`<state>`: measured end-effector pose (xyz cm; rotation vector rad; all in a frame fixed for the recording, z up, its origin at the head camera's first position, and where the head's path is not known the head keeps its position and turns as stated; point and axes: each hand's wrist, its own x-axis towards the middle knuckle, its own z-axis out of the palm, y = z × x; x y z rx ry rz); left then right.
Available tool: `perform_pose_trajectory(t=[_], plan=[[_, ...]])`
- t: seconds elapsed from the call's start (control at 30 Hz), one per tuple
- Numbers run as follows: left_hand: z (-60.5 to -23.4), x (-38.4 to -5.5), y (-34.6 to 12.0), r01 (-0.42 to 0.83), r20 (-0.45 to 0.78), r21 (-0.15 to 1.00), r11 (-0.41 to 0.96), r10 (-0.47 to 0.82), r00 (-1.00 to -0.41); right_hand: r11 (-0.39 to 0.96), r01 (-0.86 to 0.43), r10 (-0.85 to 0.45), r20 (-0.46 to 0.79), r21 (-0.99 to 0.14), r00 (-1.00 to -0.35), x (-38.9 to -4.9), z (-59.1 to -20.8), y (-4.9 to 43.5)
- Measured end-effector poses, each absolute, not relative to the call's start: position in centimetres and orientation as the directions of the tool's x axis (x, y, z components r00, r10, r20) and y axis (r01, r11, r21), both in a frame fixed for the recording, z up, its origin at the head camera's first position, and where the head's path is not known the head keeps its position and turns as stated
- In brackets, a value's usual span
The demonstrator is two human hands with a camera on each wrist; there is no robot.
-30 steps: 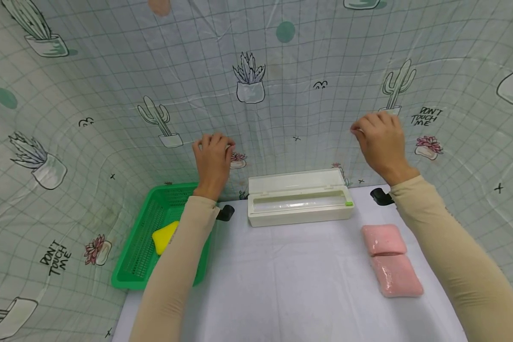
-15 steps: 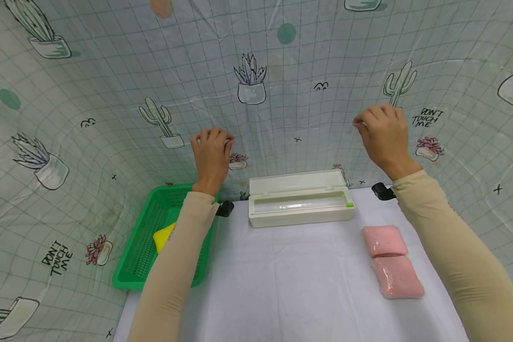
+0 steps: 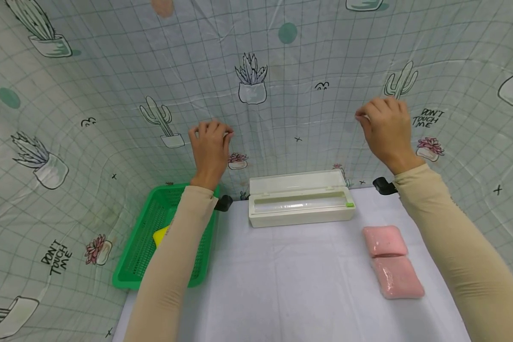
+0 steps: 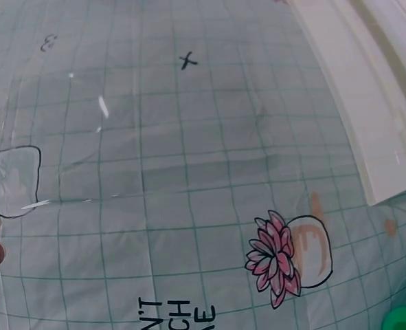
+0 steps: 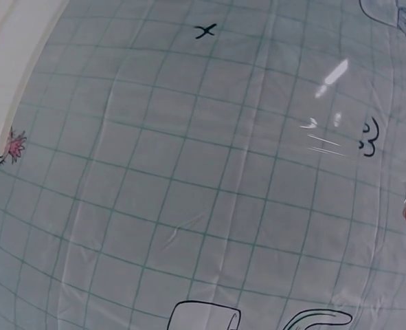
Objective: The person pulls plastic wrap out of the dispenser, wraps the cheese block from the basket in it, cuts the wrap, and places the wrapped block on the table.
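Observation:
Between my hands stretches a sheet of clear cling film [image 4: 103, 106], almost invisible apart from its glints; in the right wrist view the cling film [image 5: 334, 74] catches light near the fingertips. My left hand [image 3: 211, 154] pinches it at the left, above the green basket's far end. At the right, my right hand [image 3: 386, 133] pinches the other side, thumb against curled fingers. Below and between the hands stands a white cling film dispenser box [image 3: 301, 218], its lid [image 3: 297, 181] tipped back and a film roll [image 3: 299, 204] inside.
On the left is a green plastic basket [image 3: 132, 256] with a yellow item [image 3: 160, 235] partly hidden by the left forearm. Two pink wrapped blocks [image 3: 384, 241] lie at the right on the white tablecloth [image 3: 299, 285]. A patterned cloth [image 3: 299, 114] rises behind.
Both hands have risen slightly, away from the box, and drawn a little farther apart. Box, basket and pink blocks stay where they were.

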<state>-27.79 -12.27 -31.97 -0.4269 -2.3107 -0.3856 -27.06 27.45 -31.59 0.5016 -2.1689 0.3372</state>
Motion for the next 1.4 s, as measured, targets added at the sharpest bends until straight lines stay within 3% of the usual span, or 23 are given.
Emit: perform_pose_trajectory(t=[1.03, 1.4], plan=[[-29.2, -28.0, -12.3, 0.428, 0.746, 0.134, 0.894, 0.193, -0.638, 0.884, -0.462, -0.205, 0.827, -0.073, -0.523, -27.0, -29.5, 27.5], [-30.7, -25.1, -12.5, 0.478, 0.798, 0.138, 0.867, 0.189, -0.572, 0.874, -0.478, -0.168, 0.867, -0.09, -0.47, -23.5, -30.1, 27.2]])
